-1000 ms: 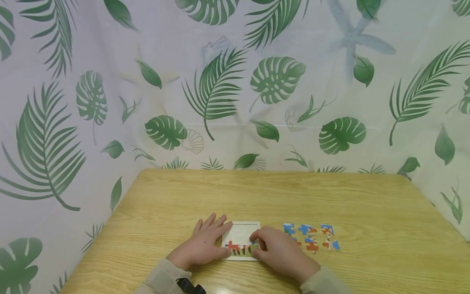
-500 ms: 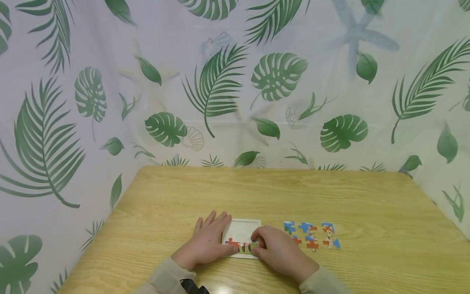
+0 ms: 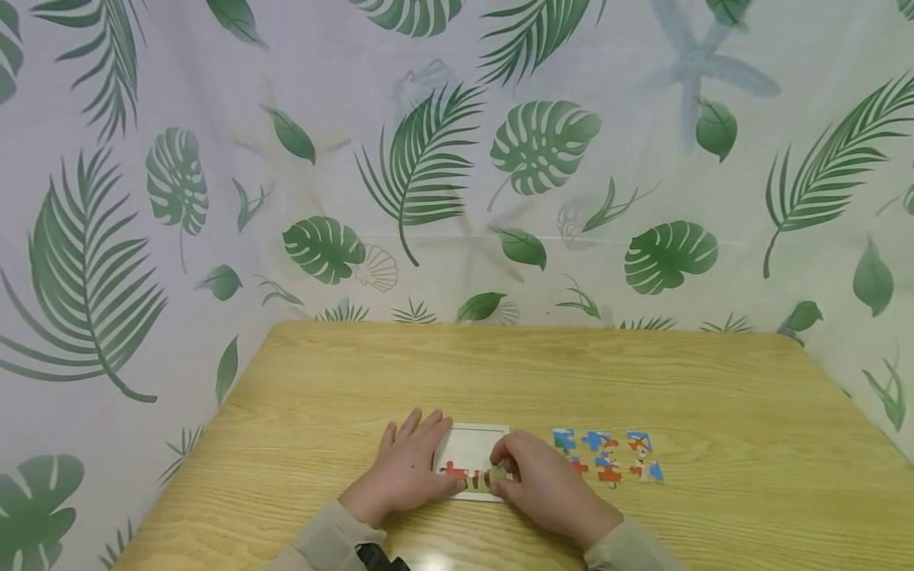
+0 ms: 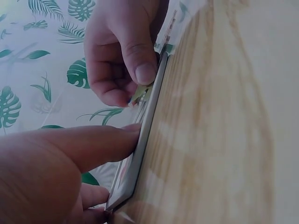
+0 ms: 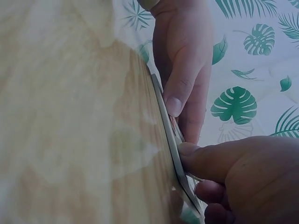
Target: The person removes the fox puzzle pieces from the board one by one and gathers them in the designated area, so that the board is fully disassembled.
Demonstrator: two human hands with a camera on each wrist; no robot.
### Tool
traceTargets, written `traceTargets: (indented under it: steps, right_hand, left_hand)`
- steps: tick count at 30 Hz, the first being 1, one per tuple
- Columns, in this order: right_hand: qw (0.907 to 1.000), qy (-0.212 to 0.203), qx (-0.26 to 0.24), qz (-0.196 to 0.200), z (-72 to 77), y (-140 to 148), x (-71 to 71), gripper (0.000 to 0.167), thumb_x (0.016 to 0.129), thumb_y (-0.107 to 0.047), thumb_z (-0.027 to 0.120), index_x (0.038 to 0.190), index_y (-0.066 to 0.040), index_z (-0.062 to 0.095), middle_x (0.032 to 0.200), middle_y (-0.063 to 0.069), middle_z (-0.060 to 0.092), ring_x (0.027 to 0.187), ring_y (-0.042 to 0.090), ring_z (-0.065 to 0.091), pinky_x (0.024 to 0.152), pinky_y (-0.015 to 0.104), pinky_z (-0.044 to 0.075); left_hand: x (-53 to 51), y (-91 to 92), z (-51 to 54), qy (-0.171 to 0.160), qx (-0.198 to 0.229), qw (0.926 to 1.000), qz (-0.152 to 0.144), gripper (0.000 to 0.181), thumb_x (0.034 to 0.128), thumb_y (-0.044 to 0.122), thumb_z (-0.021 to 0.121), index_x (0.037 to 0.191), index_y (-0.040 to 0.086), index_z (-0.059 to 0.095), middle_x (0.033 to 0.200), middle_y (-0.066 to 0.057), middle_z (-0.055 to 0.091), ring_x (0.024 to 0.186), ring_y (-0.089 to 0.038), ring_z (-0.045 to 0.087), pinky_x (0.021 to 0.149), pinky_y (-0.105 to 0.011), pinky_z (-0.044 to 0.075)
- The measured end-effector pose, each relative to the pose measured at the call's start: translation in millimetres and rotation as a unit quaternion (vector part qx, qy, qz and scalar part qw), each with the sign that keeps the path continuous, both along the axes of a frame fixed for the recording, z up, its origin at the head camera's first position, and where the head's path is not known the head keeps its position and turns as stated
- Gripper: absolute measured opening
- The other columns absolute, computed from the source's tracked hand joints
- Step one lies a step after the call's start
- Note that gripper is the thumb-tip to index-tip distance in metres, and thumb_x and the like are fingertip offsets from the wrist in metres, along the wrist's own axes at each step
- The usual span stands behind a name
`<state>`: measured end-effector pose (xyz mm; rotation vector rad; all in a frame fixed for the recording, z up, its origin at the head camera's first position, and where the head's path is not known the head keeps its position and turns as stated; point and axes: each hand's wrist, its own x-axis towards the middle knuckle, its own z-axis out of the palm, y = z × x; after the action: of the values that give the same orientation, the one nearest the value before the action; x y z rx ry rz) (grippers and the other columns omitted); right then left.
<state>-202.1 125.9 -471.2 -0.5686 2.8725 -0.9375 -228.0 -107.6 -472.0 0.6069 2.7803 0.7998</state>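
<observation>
A shallow white-framed puzzle tray (image 3: 471, 446) lies on the table, with joined red and green striped jigsaw pieces (image 3: 476, 480) along its near edge. My left hand (image 3: 405, 468) rests across the tray's left side, fingers spread fairly straight, its thumb pressing on the pieces. At the near right corner, my right hand (image 3: 546, 485) pinches a green jigsaw piece (image 4: 141, 93) between thumb and fingertips. In the left wrist view that piece tilts up from the tray. My right fingers partly cover it in the head view.
Right of the tray, several loose jigsaw pieces (image 3: 609, 473) in blue, orange and white lie in rough rows, some partly behind the right hand. The wooden table (image 3: 357, 373) meets a leaf-printed cloth (image 3: 443, 262) at the back.
My left thumb has shifted right, onto the pieces along the tray's near edge. My right hand stays at the near right corner with its jigsaw piece, moving only slightly.
</observation>
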Motion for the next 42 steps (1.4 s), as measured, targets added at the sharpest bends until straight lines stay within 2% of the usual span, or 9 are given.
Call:
traceTargets:
  steps: [5,13,23,30,37,42]
  right_hand:
    - [0.9999,0.003,-0.015,-0.003,-0.7,-0.6,-0.6,0.019,0.089,-0.022,0.079,0.100,-0.021,0.064,0.089,-0.011,0.055,0.078,0.009,0.051,0.071,0.031,0.047]
    - [0.9982,0.007,-0.059,-0.001,1.5,0.8,-0.9,0.010,0.095,-0.014,0.071,0.095,-0.022,0.065,0.080,-0.013,0.056,0.071,0.006,0.051,0.064,0.027,0.045]
    - [0.9943,-0.035,-0.097,-0.027,7.5,10.4,-2.1,0.012,0.097,-0.011,0.067,0.091,-0.021,0.064,0.081,-0.010,0.058,0.073,0.012,0.052,0.066,0.030,0.044]
    - [0.9949,-0.027,-0.093,-0.030,11.8,33.7,-1.6,0.013,0.096,-0.009,0.066,0.090,-0.019,0.063,0.079,-0.009,0.058,0.070,0.012,0.050,0.064,0.029,0.044]
    - [0.9966,-0.001,-0.078,-0.025,15.2,66.6,8.5,0.013,0.097,-0.012,0.067,0.089,-0.020,0.062,0.079,-0.012,0.060,0.067,0.008,0.048,0.061,0.026,0.043]
    - [0.9963,-0.010,-0.079,-0.030,15.8,87.4,14.9,0.010,0.098,-0.012,0.066,0.091,-0.019,0.062,0.083,-0.011,0.061,0.069,0.007,0.049,0.062,0.026,0.044]
  left_hand:
    - [-0.7,-1.4,-0.1,0.006,-0.007,1.0000,-0.003,0.091,0.0831,0.052,0.074,0.157,0.011,0.040,0.164,-0.013,0.029,0.152,-0.041,0.012,0.115,-0.068,0.002]
    - [-0.9,-5.0,0.1,0.006,-0.008,0.9999,-0.006,0.089,0.0836,0.054,0.074,0.156,0.014,0.042,0.164,-0.013,0.028,0.152,-0.041,0.011,0.115,-0.068,0.002]
    - [-1.4,-3.5,-0.5,0.003,-0.013,0.9999,-0.007,0.089,0.0838,0.056,0.074,0.156,0.015,0.042,0.165,-0.010,0.027,0.153,-0.039,0.011,0.116,-0.067,0.002]
    - [-1.7,-2.1,0.4,0.011,-0.011,0.9998,-0.009,0.091,0.0818,0.054,0.076,0.155,0.012,0.043,0.164,-0.011,0.029,0.152,-0.039,0.014,0.116,-0.068,0.004]
    - [-1.8,-2.3,2.2,0.012,-0.012,0.9998,-0.008,0.090,0.0816,0.053,0.077,0.154,0.012,0.044,0.163,-0.011,0.030,0.152,-0.040,0.014,0.116,-0.068,0.004]
    - [-0.3,-2.4,2.3,0.009,-0.010,0.9999,-0.009,0.090,0.0815,0.053,0.077,0.154,0.012,0.044,0.163,-0.011,0.030,0.152,-0.040,0.014,0.116,-0.067,0.004]
